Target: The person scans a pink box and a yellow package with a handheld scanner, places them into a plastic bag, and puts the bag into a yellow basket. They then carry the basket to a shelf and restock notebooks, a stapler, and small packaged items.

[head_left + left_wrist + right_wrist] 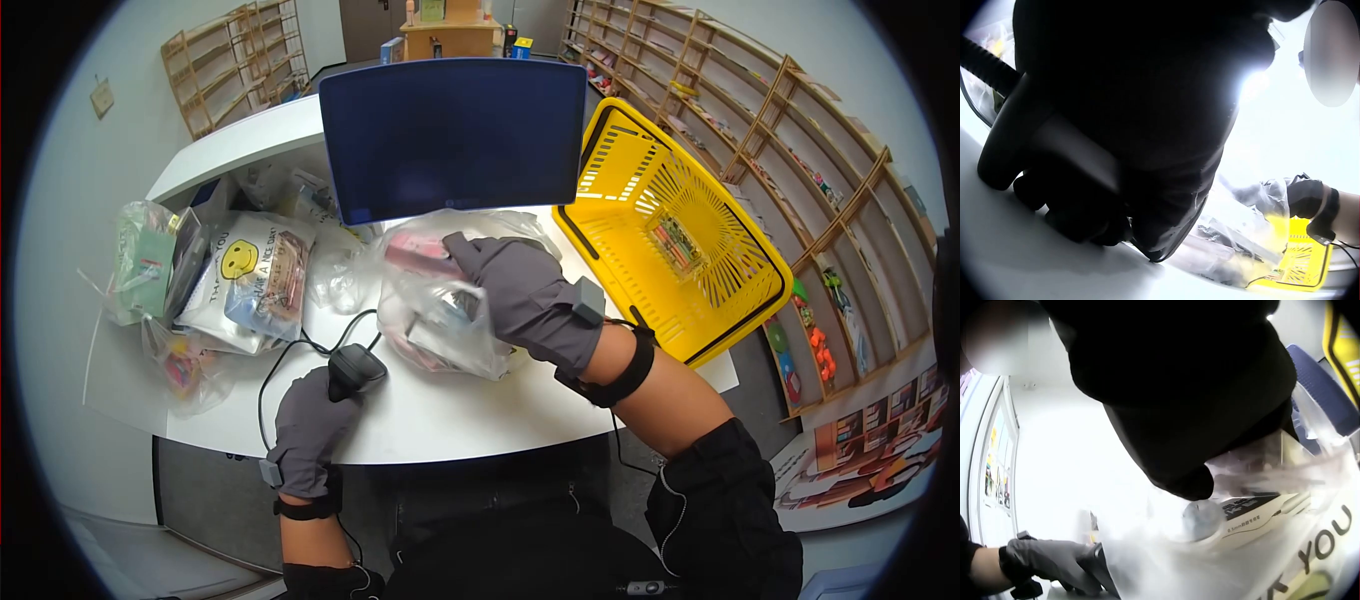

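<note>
My left hand (310, 425), in a grey glove, grips a black barcode scanner (355, 368) near the counter's front edge; its cable (275, 365) loops to the left. The left wrist view shows the dark scanner handle (1035, 156) under the curled fingers. My right hand (515, 290) lies on top of a clear plastic bag (440, 320) of boxed goods in the middle of the counter, its fingers curled into the plastic. The right wrist view shows a printed box (1250, 515) inside that bag (1222, 562).
A dark monitor (455, 135) stands behind the bag. A yellow shopping basket (670, 230) is tilted at the right. More filled bags, one with a smiley face (250, 285), lie at the left on the white counter (430, 420). Shelves line the walls.
</note>
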